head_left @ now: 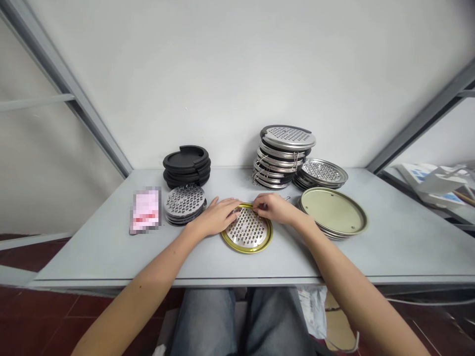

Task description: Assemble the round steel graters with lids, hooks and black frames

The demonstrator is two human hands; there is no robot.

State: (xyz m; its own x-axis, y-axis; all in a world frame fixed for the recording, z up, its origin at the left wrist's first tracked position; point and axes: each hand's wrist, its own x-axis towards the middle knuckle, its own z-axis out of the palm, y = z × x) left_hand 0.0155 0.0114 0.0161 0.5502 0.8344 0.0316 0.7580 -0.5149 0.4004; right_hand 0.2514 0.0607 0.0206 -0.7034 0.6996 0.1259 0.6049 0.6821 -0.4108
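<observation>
Though our left hand [217,216] and right hand [270,207] touch the gold-rimmed perforated steel disc [247,230] lying between them, we cannot tell if either grips it; the pink card [145,210] left of them is illegibly blurred.

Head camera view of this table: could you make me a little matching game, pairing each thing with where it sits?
Things:
1. Gold-rimmed grater disc
2. Stack of black notched discs
3. Olive-green metal disc
4. Pixelated pink card

Places:
A. Flat on the table, far left
B. Atop a stack at right
C. Under the left hand and right hand
D. Back of the table, by the wall

Pairs: 1-C, 2-D, 3-B, 4-A
</observation>
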